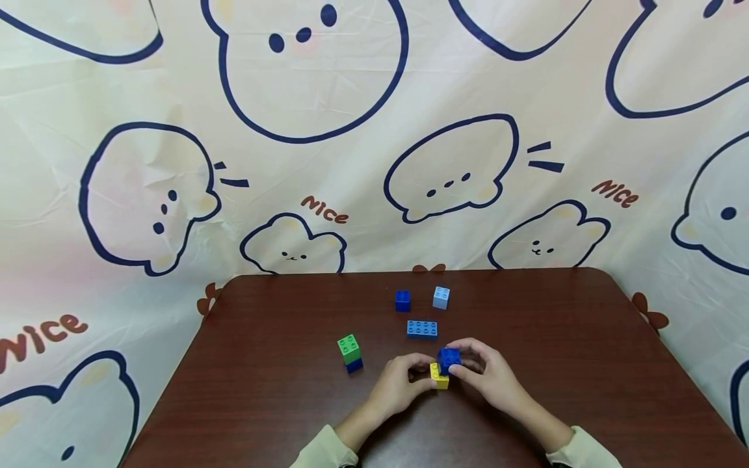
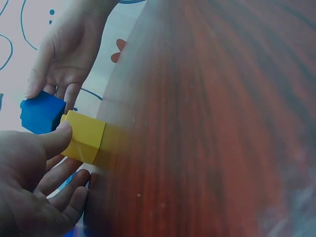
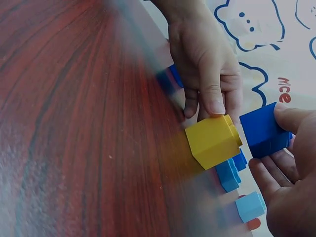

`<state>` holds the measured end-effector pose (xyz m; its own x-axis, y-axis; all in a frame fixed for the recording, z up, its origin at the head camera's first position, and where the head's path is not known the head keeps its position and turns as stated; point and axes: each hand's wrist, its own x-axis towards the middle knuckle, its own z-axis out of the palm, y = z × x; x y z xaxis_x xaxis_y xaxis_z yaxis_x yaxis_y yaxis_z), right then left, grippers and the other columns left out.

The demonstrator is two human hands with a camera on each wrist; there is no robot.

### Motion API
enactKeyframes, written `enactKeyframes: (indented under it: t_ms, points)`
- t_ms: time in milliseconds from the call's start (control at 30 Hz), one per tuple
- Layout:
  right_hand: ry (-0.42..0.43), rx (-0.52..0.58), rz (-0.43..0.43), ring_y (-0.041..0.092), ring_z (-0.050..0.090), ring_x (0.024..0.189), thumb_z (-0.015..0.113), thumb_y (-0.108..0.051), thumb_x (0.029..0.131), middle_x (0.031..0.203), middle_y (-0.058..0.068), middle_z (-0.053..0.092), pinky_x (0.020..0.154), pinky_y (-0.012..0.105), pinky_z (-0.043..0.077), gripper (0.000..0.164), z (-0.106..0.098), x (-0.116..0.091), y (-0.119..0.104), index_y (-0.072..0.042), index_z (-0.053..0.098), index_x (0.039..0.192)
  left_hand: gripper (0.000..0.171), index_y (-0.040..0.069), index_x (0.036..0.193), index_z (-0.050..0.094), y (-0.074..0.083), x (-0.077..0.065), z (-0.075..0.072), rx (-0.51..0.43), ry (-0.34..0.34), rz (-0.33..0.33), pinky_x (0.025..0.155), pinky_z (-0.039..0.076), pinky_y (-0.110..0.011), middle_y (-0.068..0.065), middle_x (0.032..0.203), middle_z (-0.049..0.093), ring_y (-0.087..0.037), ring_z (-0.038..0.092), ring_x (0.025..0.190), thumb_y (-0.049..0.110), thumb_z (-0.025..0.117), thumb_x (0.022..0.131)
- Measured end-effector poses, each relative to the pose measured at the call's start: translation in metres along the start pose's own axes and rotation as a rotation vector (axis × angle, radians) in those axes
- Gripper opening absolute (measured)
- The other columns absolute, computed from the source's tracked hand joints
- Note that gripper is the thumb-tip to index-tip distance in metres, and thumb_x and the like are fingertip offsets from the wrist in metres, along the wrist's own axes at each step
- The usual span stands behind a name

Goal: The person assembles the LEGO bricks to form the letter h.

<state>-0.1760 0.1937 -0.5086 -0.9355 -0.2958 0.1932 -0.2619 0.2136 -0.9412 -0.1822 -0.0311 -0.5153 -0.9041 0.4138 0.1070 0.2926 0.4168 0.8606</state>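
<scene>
My left hand [image 1: 396, 389] pinches a yellow building brick [image 1: 440, 379], thumb on the near side and fingers behind. The brick stands on the table, studs up. In my right hand [image 1: 490, 376] a dark blue brick [image 1: 449, 359] is held between thumb and fingers. It hovers just above the yellow one, a little off to the right. The right wrist view shows a narrow gap between the blue brick [image 3: 265, 130] and the studs of the yellow brick [image 3: 212, 142]. In the left wrist view the blue brick [image 2: 42, 112] looks slightly tilted.
Left of the hands stands a green brick [image 1: 349, 348] on a dark blue one [image 1: 354, 366]. Beyond the hands lie a longer medium-blue brick [image 1: 422, 329], a dark blue brick [image 1: 402, 301] and a light blue brick [image 1: 441, 298]. A patterned cloth [image 1: 363, 169] hangs behind the brown table [image 1: 263, 416].
</scene>
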Motion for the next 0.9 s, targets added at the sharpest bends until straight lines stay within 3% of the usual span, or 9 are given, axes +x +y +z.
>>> enactKeyframes:
  t_ms: [200,433,900]
  points:
    - [-0.039,0.003,-0.012,0.025,0.068,0.108,0.073,-0.015,0.096,0.121,0.018,0.064,0.09,0.027,0.056,0.032,0.0028,-0.0011,0.0022,-0.002,0.063,0.124,0.028,0.008,0.114,0.073,-0.0008,-0.0002,-0.0003,0.0,-0.011,-0.012,0.081,0.056,-0.028,0.0,0.104,0.075,-0.015,0.069,0.097,0.015,0.081,0.089]
    - [-0.048,0.011,-0.027,0.023,0.068,0.108,0.074,-0.013,0.095,0.12,0.019,0.064,0.089,0.027,0.056,0.032,0.0044,-0.0001,0.0028,-0.001,0.063,0.123,0.028,0.008,0.114,0.073,-0.0018,-0.0007,-0.0004,0.004,-0.005,-0.01,0.08,0.055,-0.028,-0.001,0.104,0.074,-0.016,0.069,0.097,0.016,0.082,0.088]
    - [-0.084,0.014,0.005,0.028,0.069,0.107,0.074,-0.015,0.095,0.119,0.017,0.066,0.088,0.028,0.057,0.032,0.0071,0.0024,-0.0023,-0.002,0.064,0.122,0.031,0.005,0.116,0.072,-0.0039,0.0002,0.0,-0.008,-0.01,-0.012,0.081,0.055,-0.027,-0.003,0.104,0.074,-0.015,0.069,0.097,0.012,0.082,0.087]
